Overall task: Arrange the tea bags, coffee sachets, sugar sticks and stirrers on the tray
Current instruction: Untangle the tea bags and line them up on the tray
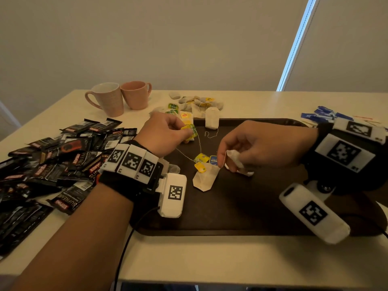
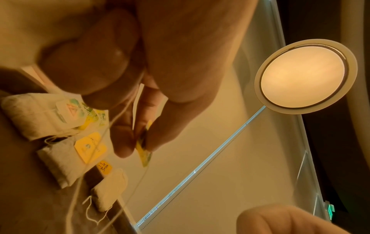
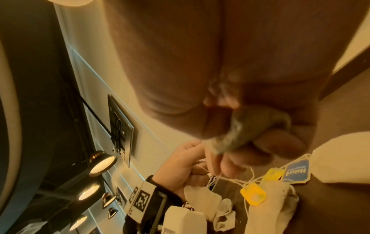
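Observation:
A dark brown tray (image 1: 252, 206) lies in front of me. My left hand (image 1: 184, 131) pinches a green and yellow tea bag tag (image 1: 191, 131) over the tray's far left corner; the left wrist view shows that tag (image 2: 144, 152) between thumb and finger. Its string runs down to a tangle of yellow tags (image 1: 200, 165) and a blue tag (image 1: 213, 159) on a tea bag (image 1: 204, 178) lying on the tray. My right hand (image 1: 225, 162) holds a crumpled white tea bag (image 1: 235, 159) and pinches a string just right of the tangle. The held tea bag (image 3: 250, 131) looks dark in the right wrist view.
Black coffee sachets (image 1: 52, 162) are heaped on the table at the left. Two pink mugs (image 1: 109, 100) stand at the back left. Loose tea bags (image 1: 197, 101) lie behind the tray, and one tea bag (image 1: 212, 120) at its far edge. Blue sugar sticks (image 1: 323, 115) lie at the right.

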{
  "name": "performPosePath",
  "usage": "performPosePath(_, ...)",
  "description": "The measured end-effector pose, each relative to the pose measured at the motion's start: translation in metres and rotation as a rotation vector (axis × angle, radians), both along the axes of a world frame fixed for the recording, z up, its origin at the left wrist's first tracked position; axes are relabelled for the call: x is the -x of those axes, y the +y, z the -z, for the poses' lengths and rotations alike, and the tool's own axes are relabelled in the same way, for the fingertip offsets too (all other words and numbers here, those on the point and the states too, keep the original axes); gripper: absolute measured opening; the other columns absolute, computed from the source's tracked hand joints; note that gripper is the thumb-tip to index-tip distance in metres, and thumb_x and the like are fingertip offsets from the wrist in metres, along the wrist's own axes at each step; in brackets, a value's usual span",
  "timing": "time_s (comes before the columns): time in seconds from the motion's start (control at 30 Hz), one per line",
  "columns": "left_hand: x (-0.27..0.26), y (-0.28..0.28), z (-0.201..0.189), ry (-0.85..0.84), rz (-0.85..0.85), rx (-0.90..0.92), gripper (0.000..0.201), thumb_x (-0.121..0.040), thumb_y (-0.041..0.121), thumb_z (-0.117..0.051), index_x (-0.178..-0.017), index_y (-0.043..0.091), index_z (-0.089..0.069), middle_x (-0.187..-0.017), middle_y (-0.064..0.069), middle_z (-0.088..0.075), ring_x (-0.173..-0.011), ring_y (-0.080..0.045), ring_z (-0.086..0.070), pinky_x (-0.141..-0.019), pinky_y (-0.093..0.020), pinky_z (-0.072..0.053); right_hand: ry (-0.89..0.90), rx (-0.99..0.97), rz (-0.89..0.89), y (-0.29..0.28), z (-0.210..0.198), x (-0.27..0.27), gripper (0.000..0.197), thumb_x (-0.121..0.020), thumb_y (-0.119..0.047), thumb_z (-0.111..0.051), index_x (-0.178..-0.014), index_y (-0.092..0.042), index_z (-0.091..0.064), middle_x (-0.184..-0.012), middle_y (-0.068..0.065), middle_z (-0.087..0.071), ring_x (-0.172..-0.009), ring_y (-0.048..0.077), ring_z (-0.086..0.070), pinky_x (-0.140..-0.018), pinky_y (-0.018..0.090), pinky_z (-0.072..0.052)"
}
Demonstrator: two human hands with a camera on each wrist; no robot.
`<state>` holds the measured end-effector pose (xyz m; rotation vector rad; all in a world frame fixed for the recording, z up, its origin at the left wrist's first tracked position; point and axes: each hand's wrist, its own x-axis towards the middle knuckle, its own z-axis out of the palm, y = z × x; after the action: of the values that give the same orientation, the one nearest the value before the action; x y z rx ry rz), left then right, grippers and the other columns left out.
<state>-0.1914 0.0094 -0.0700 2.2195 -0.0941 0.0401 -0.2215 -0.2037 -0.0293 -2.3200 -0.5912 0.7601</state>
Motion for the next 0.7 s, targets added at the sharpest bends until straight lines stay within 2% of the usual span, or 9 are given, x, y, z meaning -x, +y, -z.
performPosePath(0.07,-0.0001,0.0001,-0.0002,-0.004,0.002,0.002,0.013,-0.089,0.026,-0.071,-0.078,0.023,-0.065,-0.078,0.006,-0.064,-0.073,-0.005,-0.057,-0.072,-0.025,-0.045,0.060,-0.091,0.070,-0.0009,0.0003,-0.0011,0.026,-0.083,0.005,-0.052,-0.087,-0.008,-0.073,-0.076,0.008,-0.068,-0.059,0.014,-0.052,-0.049,0.019,-0.040)
performPosePath(0.13,0.0001,0.0002,-0.0006,-0.007,0.003,0.006,0.014,-0.089,0.026,-0.071,-0.078,0.023,-0.065,-0.078,0.005,-0.065,-0.074,-0.006,-0.057,-0.074,-0.026,-0.046,0.092,-0.147,0.092,-0.0004,-0.0011,-0.0011,0.024,-0.071,-0.010,-0.051,-0.077,-0.008,-0.074,-0.070,0.010,-0.066,-0.049,0.011,-0.043,-0.042,0.017,-0.033)
performPosePath(0.17,0.0004,0.0001,-0.0009,-0.007,0.002,0.007,0.013,-0.089,0.026,-0.071,-0.078,0.023,-0.065,-0.078,0.006,-0.065,-0.073,-0.006,-0.057,-0.073,-0.025,-0.046,0.076,-0.146,0.094,0.0000,-0.0019,-0.0011,0.022,-0.074,-0.017,-0.053,-0.071,-0.009,-0.074,-0.066,0.009,-0.064,-0.048,0.011,-0.041,-0.042,0.018,-0.032)
performPosePath(0.23,0.0007,0.0000,-0.0012,-0.008,0.003,0.006,0.013,-0.089,0.025,-0.070,-0.078,0.023,-0.065,-0.078,0.006,-0.065,-0.073,-0.006,-0.057,-0.072,-0.025,-0.046,-0.028,-0.104,0.107,-0.0006,-0.0013,-0.0029,0.041,-0.092,-0.033,-0.060,-0.054,-0.018,-0.068,-0.055,0.003,-0.057,-0.047,0.011,-0.041,-0.048,0.022,-0.035)
performPosePath(0.27,0.0008,0.0000,-0.0012,-0.012,0.004,0.002,0.013,-0.089,0.025,-0.070,-0.078,0.023,-0.065,-0.079,0.006,-0.065,-0.074,-0.006,-0.057,-0.074,-0.026,-0.047,-0.092,-0.080,0.122,-0.0009,-0.0008,-0.0034,0.052,-0.094,-0.039,-0.059,-0.045,-0.022,-0.062,-0.050,-0.001,-0.053,-0.045,0.009,-0.041,-0.051,0.024,-0.037)
performPosePath(0.33,0.0010,0.0001,-0.0013,-0.018,0.006,-0.006,0.014,-0.089,0.026,-0.070,-0.077,0.024,-0.064,-0.081,0.007,-0.064,-0.077,-0.005,-0.057,-0.079,-0.027,-0.047,-0.190,-0.072,0.138,-0.0006,0.0001,-0.0044,0.058,-0.089,-0.047,-0.061,-0.037,-0.022,-0.053,-0.045,-0.003,-0.047,-0.043,0.008,-0.040,-0.058,0.029,-0.039)
performPosePath(0.5,0.0012,0.0002,-0.0009,-0.028,0.007,-0.005,0.013,-0.089,0.025,-0.070,-0.077,0.023,-0.065,-0.080,0.006,-0.064,-0.076,-0.005,-0.057,-0.075,-0.024,-0.046,-0.216,-0.049,0.099,-0.0050,0.0010,-0.0068,0.057,-0.087,-0.050,-0.060,-0.039,-0.021,-0.053,-0.046,0.000,-0.051,-0.045,0.010,-0.043,-0.062,0.029,-0.044)
performPosePath(0.6,0.0010,0.0001,-0.0005,-0.033,0.005,-0.007,0.013,-0.089,0.025,-0.071,-0.078,0.023,-0.064,-0.080,0.006,-0.064,-0.074,-0.005,-0.056,-0.071,-0.023,-0.046,-0.209,0.103,0.012,-0.0040,0.0050,-0.0063,0.049,-0.090,-0.045,-0.060,-0.051,-0.015,-0.058,-0.051,-0.003,-0.057,-0.048,0.004,-0.047,-0.061,0.022,-0.042)
performPosePath(0.7,0.0000,0.0006,-0.0001,-0.039,0.015,-0.015,0.012,-0.089,0.026,-0.071,-0.079,0.023,-0.064,-0.080,0.006,-0.064,-0.074,-0.005,-0.057,-0.069,-0.021,-0.046,-0.220,0.158,0.005,-0.0016,0.0079,-0.0049,0.045,-0.092,-0.044,-0.060,-0.060,-0.012,-0.058,-0.054,-0.005,-0.053,-0.048,0.003,-0.045,-0.058,0.019,-0.040)
